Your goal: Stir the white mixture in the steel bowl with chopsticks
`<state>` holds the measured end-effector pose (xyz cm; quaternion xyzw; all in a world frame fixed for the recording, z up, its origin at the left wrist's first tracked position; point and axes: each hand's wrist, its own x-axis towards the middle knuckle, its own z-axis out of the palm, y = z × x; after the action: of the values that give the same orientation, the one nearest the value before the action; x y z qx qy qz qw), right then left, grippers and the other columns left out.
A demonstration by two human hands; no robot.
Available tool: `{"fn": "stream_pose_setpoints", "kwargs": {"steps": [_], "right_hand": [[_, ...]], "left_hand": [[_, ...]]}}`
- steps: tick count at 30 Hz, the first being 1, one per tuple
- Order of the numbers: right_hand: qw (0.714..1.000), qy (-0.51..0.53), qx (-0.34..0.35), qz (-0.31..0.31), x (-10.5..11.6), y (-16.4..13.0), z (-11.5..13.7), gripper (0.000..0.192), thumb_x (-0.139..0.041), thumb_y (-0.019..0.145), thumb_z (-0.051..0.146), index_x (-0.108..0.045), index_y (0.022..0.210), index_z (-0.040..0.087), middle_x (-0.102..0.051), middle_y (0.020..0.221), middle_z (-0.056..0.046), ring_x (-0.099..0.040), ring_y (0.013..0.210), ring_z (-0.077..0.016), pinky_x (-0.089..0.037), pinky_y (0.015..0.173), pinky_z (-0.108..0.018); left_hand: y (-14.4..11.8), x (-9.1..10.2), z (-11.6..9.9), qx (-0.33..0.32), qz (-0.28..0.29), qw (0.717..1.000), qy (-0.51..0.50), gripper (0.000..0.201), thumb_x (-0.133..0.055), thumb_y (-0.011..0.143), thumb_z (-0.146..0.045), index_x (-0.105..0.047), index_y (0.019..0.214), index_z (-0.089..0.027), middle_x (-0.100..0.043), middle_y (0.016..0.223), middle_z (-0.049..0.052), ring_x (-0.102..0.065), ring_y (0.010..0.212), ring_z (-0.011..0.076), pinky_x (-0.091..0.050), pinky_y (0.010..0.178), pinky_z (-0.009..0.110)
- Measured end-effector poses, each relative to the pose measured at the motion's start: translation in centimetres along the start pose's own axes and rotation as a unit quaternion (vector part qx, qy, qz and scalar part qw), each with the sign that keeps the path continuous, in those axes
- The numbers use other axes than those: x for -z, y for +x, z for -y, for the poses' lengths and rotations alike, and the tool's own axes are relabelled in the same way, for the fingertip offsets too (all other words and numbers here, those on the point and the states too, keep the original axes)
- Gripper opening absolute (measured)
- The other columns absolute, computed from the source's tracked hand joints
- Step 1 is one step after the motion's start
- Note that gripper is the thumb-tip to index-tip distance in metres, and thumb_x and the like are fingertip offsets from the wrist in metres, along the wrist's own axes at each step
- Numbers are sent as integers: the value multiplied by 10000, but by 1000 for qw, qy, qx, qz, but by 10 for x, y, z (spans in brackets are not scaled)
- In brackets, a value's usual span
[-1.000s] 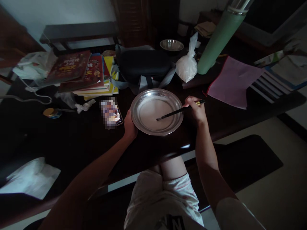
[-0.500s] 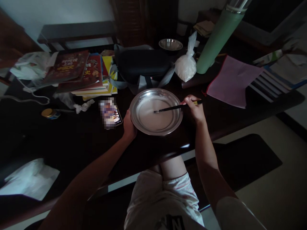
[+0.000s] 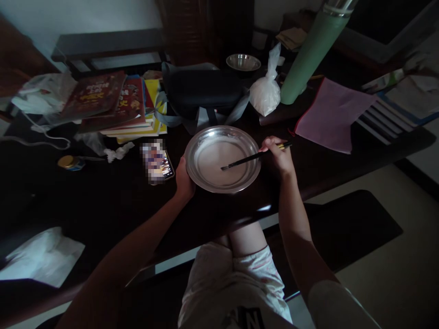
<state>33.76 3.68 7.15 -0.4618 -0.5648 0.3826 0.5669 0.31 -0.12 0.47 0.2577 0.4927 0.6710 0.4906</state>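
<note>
Your right hand [image 3: 278, 157] is closed around a pair of dark chopsticks [image 3: 252, 158], gripping them near their yellow-banded top end, just beside the right rim of a shallow metal plate [image 3: 202, 176]. The chopsticks slant down to the left, and their tips sit in the pale, milky liquid [image 3: 219, 157] that covers the plate's flat bottom, a little below its middle. Your left hand [image 3: 183, 180] rests against the plate's left rim, fingers curled onto the edge; how tightly it grips you cannot tell from here. The two hands are apart, one on each side of the plate.

The plate stands on a dark table [image 3: 113, 205], near its front edge, right over your knees. Just left of your left hand lies a phone [image 3: 157, 162] with its screen lit. Behind the plate sits a dark case with grey straps [image 3: 202, 93], and to the right of that a knotted plastic bag of white powder [image 3: 265, 91], a tall green flask [image 3: 307, 57] and a pink folder [image 3: 331, 114]. A small metal bowl [image 3: 243, 62] stands farther back. A stack of books [image 3: 116, 105] lies to the left of the case, with a small yellow-lidded jar [image 3: 70, 162] nearer you
</note>
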Motion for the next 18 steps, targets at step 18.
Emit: {"fn": "stream_pose_setpoints", "kwargs": {"steps": [18], "right_hand": [[1000, -11, 3, -18, 0, 1, -1, 827, -938, 801, 1105, -716, 658, 322, -725, 678, 14, -773, 731, -234, -670, 813, -437]], "left_hand": [[-4, -5, -7, 11, -17, 1000, -8, 444, -911, 1070, -727, -850, 991, -294, -971, 1207, 62, -886, 1389, 348, -717, 1300, 449]]}}
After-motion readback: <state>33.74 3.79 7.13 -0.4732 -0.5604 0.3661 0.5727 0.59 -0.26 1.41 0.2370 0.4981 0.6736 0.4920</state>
